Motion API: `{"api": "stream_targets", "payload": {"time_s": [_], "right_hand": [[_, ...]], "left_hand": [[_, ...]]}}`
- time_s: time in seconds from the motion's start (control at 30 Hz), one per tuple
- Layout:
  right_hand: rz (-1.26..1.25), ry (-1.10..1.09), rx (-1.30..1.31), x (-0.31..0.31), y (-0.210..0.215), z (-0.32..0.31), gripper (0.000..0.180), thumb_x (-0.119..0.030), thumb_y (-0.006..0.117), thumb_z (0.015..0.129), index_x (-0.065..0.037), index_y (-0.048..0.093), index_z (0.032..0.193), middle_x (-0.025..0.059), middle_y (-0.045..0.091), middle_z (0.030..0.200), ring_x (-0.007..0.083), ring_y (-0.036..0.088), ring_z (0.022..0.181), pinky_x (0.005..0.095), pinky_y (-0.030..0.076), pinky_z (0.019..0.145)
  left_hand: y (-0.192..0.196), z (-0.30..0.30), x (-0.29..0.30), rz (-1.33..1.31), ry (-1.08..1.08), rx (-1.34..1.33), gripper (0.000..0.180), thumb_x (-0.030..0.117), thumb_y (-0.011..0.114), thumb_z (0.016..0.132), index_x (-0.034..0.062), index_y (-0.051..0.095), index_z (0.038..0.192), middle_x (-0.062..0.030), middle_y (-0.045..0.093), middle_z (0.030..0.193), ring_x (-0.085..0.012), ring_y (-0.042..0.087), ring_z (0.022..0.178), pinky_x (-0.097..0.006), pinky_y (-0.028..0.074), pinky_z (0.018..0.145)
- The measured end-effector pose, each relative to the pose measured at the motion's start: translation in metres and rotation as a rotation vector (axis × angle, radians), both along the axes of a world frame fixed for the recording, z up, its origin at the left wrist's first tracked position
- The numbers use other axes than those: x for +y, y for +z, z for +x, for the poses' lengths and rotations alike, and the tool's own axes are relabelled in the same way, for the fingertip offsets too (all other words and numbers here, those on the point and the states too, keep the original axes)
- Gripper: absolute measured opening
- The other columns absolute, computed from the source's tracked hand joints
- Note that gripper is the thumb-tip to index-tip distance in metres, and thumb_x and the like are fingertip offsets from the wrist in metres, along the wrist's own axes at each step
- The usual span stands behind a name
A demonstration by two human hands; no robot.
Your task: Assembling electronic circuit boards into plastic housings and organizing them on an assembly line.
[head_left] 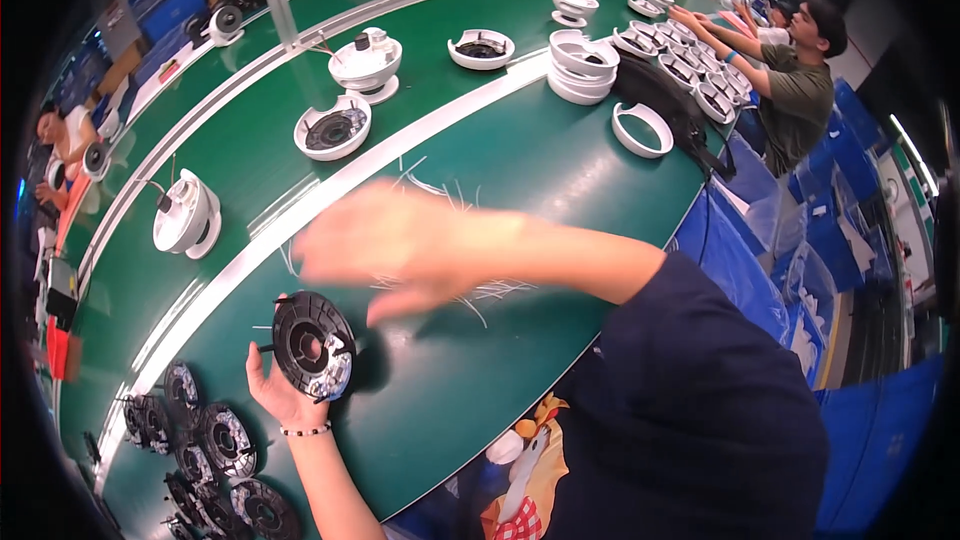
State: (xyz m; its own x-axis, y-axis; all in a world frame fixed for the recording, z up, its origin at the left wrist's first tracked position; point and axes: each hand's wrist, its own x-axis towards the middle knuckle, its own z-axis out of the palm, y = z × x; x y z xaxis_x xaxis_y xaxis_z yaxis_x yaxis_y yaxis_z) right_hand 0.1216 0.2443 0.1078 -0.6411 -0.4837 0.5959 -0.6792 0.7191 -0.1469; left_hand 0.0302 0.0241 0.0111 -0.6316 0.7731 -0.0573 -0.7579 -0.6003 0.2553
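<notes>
My left hand point(277, 395), with a beaded bracelet at the wrist, grips a round black plastic base point(293, 325) from below and holds it up on edge. The base has a central hole and silvery parts along its lower right side. My right hand point(390, 245) is blurred by motion above the table, its fingers stretched to the left and the thumb apart, with nothing seen in it. Beneath and beyond that hand lie scattered thin white strips point(490, 290). Several similar black bases point(228, 440) are heaped at the lower left.
Along the green belt point(420, 100) stand white round housings point(365, 60), some with black bases inside. A stack of white rings point(582, 70) and a single white ring point(642, 130) rest at the far right. Another person point(800, 70) works beyond them; blue bins point(850, 160) stand right.
</notes>
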Motion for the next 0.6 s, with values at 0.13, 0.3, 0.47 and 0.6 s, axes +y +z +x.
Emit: {"api": "stream_targets", "payload": {"time_s": [0.13, 0.3, 0.47, 0.6], "right_hand": [[0.070, -0.905, 0.245, 0.124, -0.032, 0.038, 0.040, -0.021, 0.070, 0.062, -0.003, 0.057, 0.095, 0.0125, 0.058, 0.098, 0.0286, 0.056, 0.087, 0.0367, 0.044, 0.076], [0.273, -1.806, -0.410, 0.247, -0.087, 0.166, 0.032, -0.031, 0.066, 0.065, -0.005, 0.062, 0.083, 0.0140, 0.060, 0.082, 0.0301, 0.056, 0.087, 0.0388, 0.041, 0.077], [0.229, -1.564, 0.039, 0.230, -0.092, 0.157, 0.020, -0.021, 0.064, 0.069, -0.002, 0.058, 0.069, 0.0163, 0.056, 0.064, 0.0315, 0.055, 0.065, 0.0396, 0.040, 0.062], [-0.026, -0.976, 0.165, 0.104, -0.038, 0.086, 0.012, -0.011, 0.064, 0.068, -0.003, 0.056, 0.065, 0.0102, 0.053, 0.059, 0.0253, 0.053, 0.052, 0.0332, 0.040, 0.048]], "left_hand": [[-0.017, -0.006, -0.030, -0.078, 0.033, -0.038, 0.055, 0.037, 0.043, 0.084, -0.0056, 0.040, 0.119, -0.0199, 0.045, 0.120, -0.0314, 0.044, 0.111, -0.042, 0.029, 0.099], [-0.020, -0.011, -0.007, -0.263, -0.073, -0.096, 0.050, 0.036, 0.037, 0.086, -0.0046, 0.045, 0.113, -0.0171, 0.052, 0.111, -0.0296, 0.051, 0.101, -0.042, 0.040, 0.090], [-0.034, -0.017, -0.020, -0.249, 0.044, -0.009, 0.038, 0.020, 0.033, 0.083, -0.0052, 0.046, 0.108, -0.0181, 0.054, 0.106, -0.0297, 0.053, 0.095, -0.043, 0.042, 0.087], [-0.014, -0.011, -0.025, -0.301, 0.143, -0.070, 0.042, 0.010, 0.040, 0.067, -0.0039, 0.050, 0.105, -0.0156, 0.055, 0.108, -0.0271, 0.053, 0.097, -0.038, 0.043, 0.085]]}}
